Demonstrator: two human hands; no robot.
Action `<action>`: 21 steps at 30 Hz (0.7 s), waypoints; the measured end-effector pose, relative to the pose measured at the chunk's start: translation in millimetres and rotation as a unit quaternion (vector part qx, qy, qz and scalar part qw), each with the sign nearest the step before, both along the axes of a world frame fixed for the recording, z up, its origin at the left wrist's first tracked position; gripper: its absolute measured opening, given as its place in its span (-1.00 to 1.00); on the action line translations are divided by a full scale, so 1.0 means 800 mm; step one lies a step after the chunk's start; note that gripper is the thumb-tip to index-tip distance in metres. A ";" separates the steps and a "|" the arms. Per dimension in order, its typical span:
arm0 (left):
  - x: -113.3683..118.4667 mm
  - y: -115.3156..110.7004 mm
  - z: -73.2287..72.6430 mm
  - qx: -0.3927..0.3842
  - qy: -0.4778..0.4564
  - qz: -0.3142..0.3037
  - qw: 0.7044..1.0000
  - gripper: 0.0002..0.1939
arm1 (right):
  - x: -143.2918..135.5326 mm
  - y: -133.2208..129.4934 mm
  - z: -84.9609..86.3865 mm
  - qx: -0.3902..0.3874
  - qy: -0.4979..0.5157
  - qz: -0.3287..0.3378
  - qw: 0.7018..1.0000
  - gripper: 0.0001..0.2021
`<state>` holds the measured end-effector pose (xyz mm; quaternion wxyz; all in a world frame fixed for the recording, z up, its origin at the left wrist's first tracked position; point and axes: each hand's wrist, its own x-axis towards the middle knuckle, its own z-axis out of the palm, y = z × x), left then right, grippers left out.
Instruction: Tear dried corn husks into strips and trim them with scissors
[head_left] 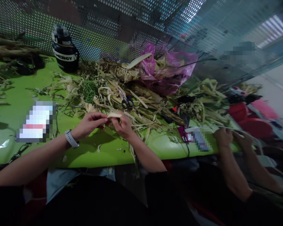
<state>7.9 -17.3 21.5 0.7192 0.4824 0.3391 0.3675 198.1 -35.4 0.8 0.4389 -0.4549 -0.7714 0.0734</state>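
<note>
Fingers of left hand, right hand clamped on pale strip (scissors beyond); scraps dot room before table edge.

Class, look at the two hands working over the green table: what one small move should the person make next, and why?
Perhaps secure the left end of the pale strip with the left hand: the right hand appears to hold it, and the left is close to that end, though whether it grips is unclear.
</note>
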 end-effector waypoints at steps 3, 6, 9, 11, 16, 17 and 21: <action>-0.001 0.001 -0.002 0.014 0.011 -0.001 1.000 -0.77 | 0.002 0.003 -0.006 0.030 -0.032 -0.005 0.999 -0.81; -0.001 0.002 -0.002 0.024 0.007 0.001 1.000 -0.77 | 0.002 0.004 -0.009 0.015 -0.036 0.003 0.999 -0.80; -0.001 0.002 -0.001 0.022 -0.008 0.000 1.000 -0.76 | 0.002 0.003 -0.009 -0.002 -0.018 0.010 1.000 -0.78; 0.000 0.003 0.000 0.011 -0.016 -0.002 1.000 -0.77 | 0.001 0.003 -0.007 -0.010 -0.012 0.010 1.000 -0.78; -0.001 0.004 0.001 -0.034 -0.040 0.000 0.999 -0.76 | -0.004 -0.001 0.000 -0.036 0.030 0.016 0.999 -0.82; -0.001 0.005 0.001 -0.046 -0.047 -0.001 0.998 -0.76 | -0.005 -0.002 0.001 -0.040 0.047 0.019 0.998 -0.83; -0.002 0.004 -0.001 -0.082 -0.053 -0.006 0.995 -0.76 | -0.010 -0.006 0.001 -0.055 0.093 0.013 0.994 -0.86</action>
